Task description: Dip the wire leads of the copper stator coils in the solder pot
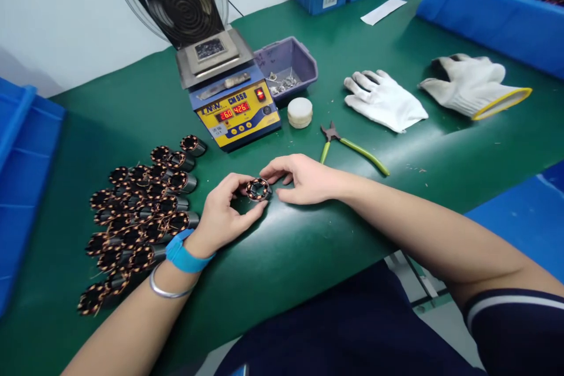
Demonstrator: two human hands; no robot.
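Observation:
My left hand (224, 211) grips a motor stator (259, 189) between thumb and fingers; the copper-wound end of this short dark cylinder faces up. My right hand (304, 181) is beside its right side, thumb apart from the curved fingers. Its fingertips are close to the stator's rim, and whether they touch it I cannot tell. Several more stators (141, 211) stand in rows on the green table to the left of my left hand, some with thin wire ends sticking out. Beyond my right hand lie green-handled cutting pliers (352, 147).
A solder pot (238, 111) with red digits and a raised lid stands behind my hands. Near it are a purple tray (304, 70) and a round white container (300, 113). White gloves (383, 100), small blue bins (319, 0) and large blue crates (493, 17) surround the work area.

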